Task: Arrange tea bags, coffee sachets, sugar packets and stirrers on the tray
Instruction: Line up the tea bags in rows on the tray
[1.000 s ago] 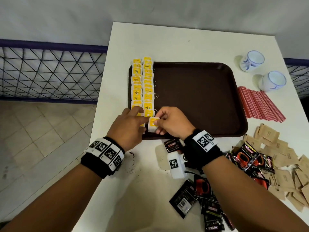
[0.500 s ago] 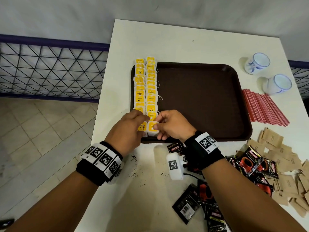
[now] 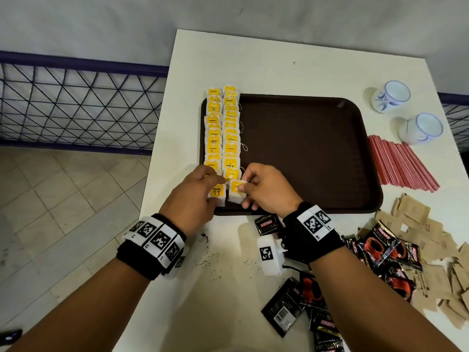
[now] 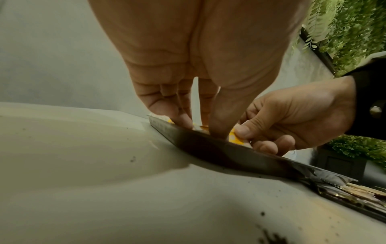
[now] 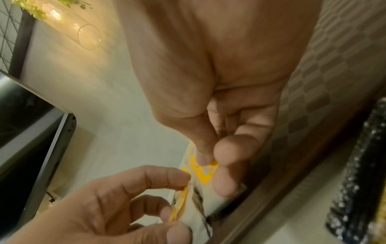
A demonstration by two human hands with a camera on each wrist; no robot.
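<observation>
A dark brown tray (image 3: 304, 153) lies on the white table. Two columns of yellow-tagged tea bags (image 3: 222, 128) run along its left side. At the near end of the left column, my left hand (image 3: 217, 190) pinches a tea bag marked RELAX (image 3: 216, 193). Beside it, my right hand (image 3: 243, 196) pinches another tea bag (image 3: 234, 193) at the end of the right column. In the right wrist view, thumb and finger of my right hand (image 5: 208, 158) pinch the yellow tag (image 5: 203, 173). In that view my left hand (image 5: 177, 203) holds its bag (image 5: 196, 209) against the rim.
Red stirrers (image 3: 401, 166) and two white cups (image 3: 390, 96) sit right of the tray. Brown sugar packets (image 3: 431, 250) and black coffee sachets (image 3: 380, 250) are heaped at the near right. Dark grains (image 3: 210, 250) speckle the table. The table's left edge (image 3: 152, 174) is close to my left arm.
My right hand has brought its tea bag down beside the one in my left hand. Both bags now lie side by side at the tray's near rim.
</observation>
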